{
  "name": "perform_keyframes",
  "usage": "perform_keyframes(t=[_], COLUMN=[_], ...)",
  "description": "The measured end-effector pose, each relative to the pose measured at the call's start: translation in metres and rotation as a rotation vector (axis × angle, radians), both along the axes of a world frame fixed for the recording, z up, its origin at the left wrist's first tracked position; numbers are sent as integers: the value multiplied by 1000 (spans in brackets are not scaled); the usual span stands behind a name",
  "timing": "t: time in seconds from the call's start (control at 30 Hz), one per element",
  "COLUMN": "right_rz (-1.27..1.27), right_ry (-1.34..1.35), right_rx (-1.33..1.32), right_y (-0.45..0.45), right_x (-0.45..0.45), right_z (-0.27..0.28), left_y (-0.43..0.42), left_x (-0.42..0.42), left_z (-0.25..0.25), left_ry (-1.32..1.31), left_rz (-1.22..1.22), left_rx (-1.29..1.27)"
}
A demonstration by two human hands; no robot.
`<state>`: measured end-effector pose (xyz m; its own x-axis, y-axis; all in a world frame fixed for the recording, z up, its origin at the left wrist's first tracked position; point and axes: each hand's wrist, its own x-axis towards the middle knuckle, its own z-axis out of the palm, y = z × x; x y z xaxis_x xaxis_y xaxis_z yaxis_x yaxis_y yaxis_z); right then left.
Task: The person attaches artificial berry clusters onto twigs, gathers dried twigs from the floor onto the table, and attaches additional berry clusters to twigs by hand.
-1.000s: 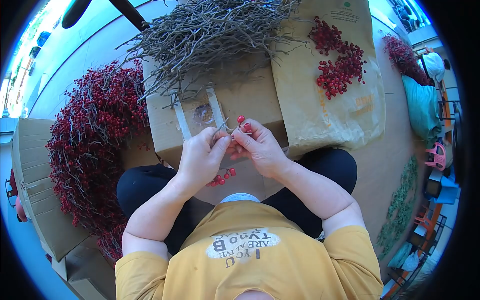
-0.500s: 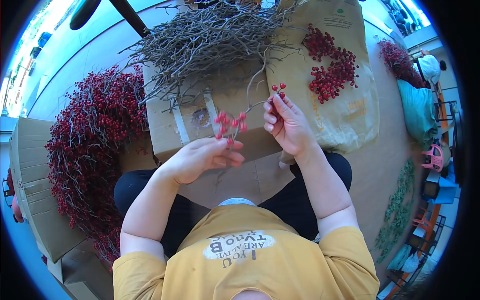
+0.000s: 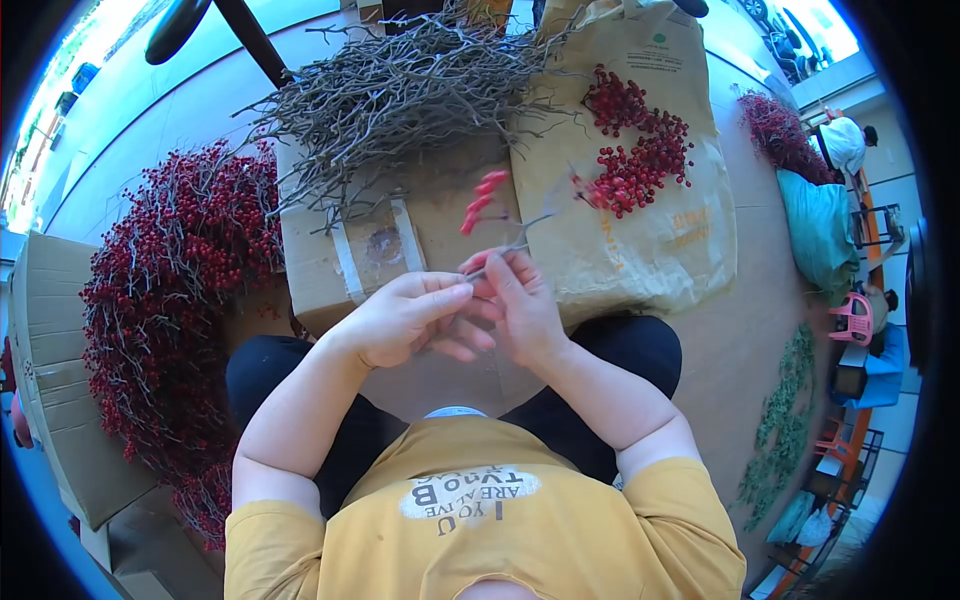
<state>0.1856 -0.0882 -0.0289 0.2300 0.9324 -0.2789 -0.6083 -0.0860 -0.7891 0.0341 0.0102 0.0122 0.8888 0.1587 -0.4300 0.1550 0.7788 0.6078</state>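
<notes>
Both hands meet in front of the cardboard box, holding a thin grey twig (image 3: pixel 518 238) with red berries (image 3: pixel 485 200) on it, blurred by motion. My right hand (image 3: pixel 525 315) pinches the lower end of the twig between thumb and fingers. Close against it, my left hand (image 3: pixel 405 318) has thumb and forefinger pressed together at the twig's base, its other fingers loosely curled. Beyond the hands, a heap of bare grey twigs (image 3: pixel 400 110) lies on the box. To the right, clusters of red berries (image 3: pixel 640 165) rest on a brown paper sack (image 3: pixel 640 260).
A large pile of red-berried branches (image 3: pixel 185 300) stands at my left beside an open cardboard box (image 3: pixel 60 370). The closed cardboard box (image 3: pixel 450 190) is in front of my knees. On the right are green foliage (image 3: pixel 785 430), a green sack (image 3: pixel 820 225) and a pink chair (image 3: pixel 852 320).
My right hand has moved left and down to meet my left hand. The twig's berries now point up, away from me, and both hands are at its base.
</notes>
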Motion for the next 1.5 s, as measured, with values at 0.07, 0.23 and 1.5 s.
perform_keyframes(t=[0.07, 0.23, 1.5], right_rz=[-116, -191, -577], right_ry=[62, -147, -2072], right_rx=[45, 218, -164], right_y=[5, 10, 33], right_x=[9, 21, 128], right_z=[3, 4, 25], left_y=[1, -3, 12], left_x=[4, -5, -2], left_z=[9, 6, 5], left_ry=[13, 100, 24], left_rz=[75, 29, 917], left_rx=[-72, 237, 632])
